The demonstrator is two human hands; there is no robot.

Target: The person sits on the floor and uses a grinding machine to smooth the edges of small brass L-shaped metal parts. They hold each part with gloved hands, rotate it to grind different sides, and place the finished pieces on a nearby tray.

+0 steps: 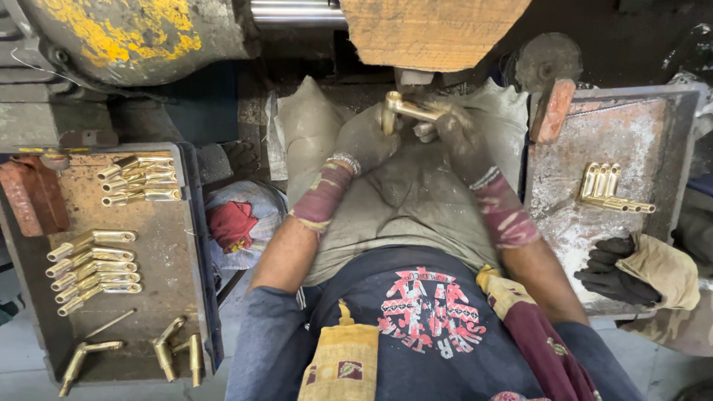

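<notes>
You are holding a bent brass tube fitting (405, 109) up in front of the worn wooden block (431, 30), both hands in dusty grey gloves. Your left hand (364, 141) is wrapping its grip around the fitting's short upright end, and your right hand (460, 141) is pinching the long straight end.

Judging by the trays, much is waiting: on the rusty metal tray (160, 312) at your left, dull brass fittings (93, 271) are lying in rows, with a few loose ones scattered near its front edge. On the scuffed, pale-dusted metal tray (594, 134) at your right, only a small cluster of bright, shiny brass fittings (610, 189) is sitting, so the work is looking early. A pair of dark gloves (613, 271) is resting by that tray.
</notes>
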